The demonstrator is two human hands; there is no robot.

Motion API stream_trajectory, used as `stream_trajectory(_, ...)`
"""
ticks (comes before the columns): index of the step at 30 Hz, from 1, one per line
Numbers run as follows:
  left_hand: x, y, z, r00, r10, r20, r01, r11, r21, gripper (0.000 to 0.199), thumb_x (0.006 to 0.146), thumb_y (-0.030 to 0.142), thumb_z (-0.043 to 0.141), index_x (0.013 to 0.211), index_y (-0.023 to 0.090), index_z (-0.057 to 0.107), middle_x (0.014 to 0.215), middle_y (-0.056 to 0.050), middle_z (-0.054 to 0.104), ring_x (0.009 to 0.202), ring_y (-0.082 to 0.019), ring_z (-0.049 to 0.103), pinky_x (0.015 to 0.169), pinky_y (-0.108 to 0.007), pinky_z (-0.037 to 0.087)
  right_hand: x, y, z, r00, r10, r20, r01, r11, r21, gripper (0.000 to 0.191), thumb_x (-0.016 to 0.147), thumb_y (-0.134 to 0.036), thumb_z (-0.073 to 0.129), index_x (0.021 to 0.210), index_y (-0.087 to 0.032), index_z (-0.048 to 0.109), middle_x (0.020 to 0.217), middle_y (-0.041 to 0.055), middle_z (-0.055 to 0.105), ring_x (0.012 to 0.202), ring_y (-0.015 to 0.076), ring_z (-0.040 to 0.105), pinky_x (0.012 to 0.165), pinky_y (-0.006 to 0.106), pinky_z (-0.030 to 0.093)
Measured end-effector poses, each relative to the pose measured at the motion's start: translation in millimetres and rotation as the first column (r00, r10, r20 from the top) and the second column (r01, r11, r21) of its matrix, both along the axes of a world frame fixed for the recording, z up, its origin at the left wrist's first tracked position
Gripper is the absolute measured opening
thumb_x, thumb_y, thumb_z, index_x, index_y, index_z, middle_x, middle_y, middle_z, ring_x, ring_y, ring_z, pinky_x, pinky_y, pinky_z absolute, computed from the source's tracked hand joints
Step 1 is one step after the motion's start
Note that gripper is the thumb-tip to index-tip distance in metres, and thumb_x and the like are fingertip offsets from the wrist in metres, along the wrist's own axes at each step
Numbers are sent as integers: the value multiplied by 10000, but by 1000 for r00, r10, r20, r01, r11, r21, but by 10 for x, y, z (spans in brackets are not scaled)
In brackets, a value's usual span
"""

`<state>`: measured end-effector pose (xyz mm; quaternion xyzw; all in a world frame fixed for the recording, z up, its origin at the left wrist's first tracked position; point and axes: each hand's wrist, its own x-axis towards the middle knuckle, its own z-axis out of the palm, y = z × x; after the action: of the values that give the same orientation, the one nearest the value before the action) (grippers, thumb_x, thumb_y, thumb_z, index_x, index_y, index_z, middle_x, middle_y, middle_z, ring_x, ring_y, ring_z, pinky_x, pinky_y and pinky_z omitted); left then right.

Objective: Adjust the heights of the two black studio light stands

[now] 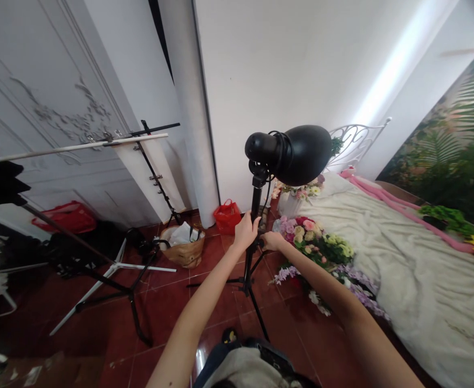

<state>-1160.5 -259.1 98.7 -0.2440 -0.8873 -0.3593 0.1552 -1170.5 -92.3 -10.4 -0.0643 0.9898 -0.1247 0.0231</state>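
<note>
The lamp (pixel 307 153) tops an upright, 3-legged stand (pixel 256 202) on the floor (pixel 287 320) near the bed (pixel 426 275), the lamp's long axis nearly level, wide end pointing right. The left hand (pixel 245 231) wraps the stand; the right hand (pixel 273 241) curls beside it, gripping what I cannot tell.

Bare left hand (pixel 245 233), bare right hand (pixel 273 241), pale top (pixel 242 369), dark blue trousers (pixel 209 367), 1 dark shoe (pixel 229 335) with yellow marking

I face a plain white wall (pixel 237 81) at upper centre, with a bright streak of light (pixel 386 70) at upper right. Ornate white panelling (pixel 22 64) fills the upper left; red floor tiles (pixel 212 258) lie below, a cream-covered bed (pixel 418 269) at lower right.
</note>
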Motion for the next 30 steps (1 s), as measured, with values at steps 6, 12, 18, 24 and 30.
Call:
stream_trajectory(6, -21, 27, -50, 1000, 17, -3, -17, 1000, -8, 384, 908, 450, 299, 1155, 182, 422, 1080, -110, 610, 972, -212, 603, 736, -287, 460, 503, -151, -290, 976, -44, -213, 47, 999, 8, 412, 836, -146, 388, 1219, -194, 533, 1263, 101, 533, 1112, 209, 506, 917, 312, 408)
stream_trajectory(12, -3, 15, -27, 999, 6, 37, -7, 1000, 24, 379, 904, 454, 314, 1152, 191, 430, 1114, -104, 604, 991, -211, 600, 760, -292, 467, 972, -336, -928, 975, -136, -173, 132, 991, -34, 762, 727, -96, 457, 1428, -233, 192, 1491, 73, 174, 1299, 207, 307, 1016, 328, 323)
stream_trajectory(18, -7, -111, 136, 976, -171, 132, 148, 974, 169, 352, 876, 445, 408, 1148, 229, 464, 1087, -56, 625, 965, -171, 609, 832, -301, 478, 1031, -273, -1271, 926, -318, 205, 340, 937, -84, 709, 651, -231, 632, 1317, -171, 393, 1407, 194, 312, 1197, 305, 443, 975, 430, 342)
stream_trajectory(24, -283, -398, -151, 928, -315, 198, 172, 836, 522, 343, 901, 368, 348, 1153, 181, 486, 1124, -100, 607, 1011, -141, 591, 893, -305, 463, 660, -325, -653, 938, -283, -202, 122, 812, -571, 905, 668, -413, 653, 1395, -152, 182, 1371, 157, 370, 1262, 251, 369, 1001, 391, 360)
stream_trajectory(30, -449, -539, -983, 892, -303, 335, 104, 860, 500, 225, 788, 151, 486, 1007, 144, 539, 1019, -84, 636, 968, -140, 597, 916, -346, 444, 215, -613, -64, 929, -276, -247, 25, 713, -700, 554, 695, -397, 637, 1169, -174, 458, 1123, 109, 595, 1044, 234, 565, 891, 369, 452)
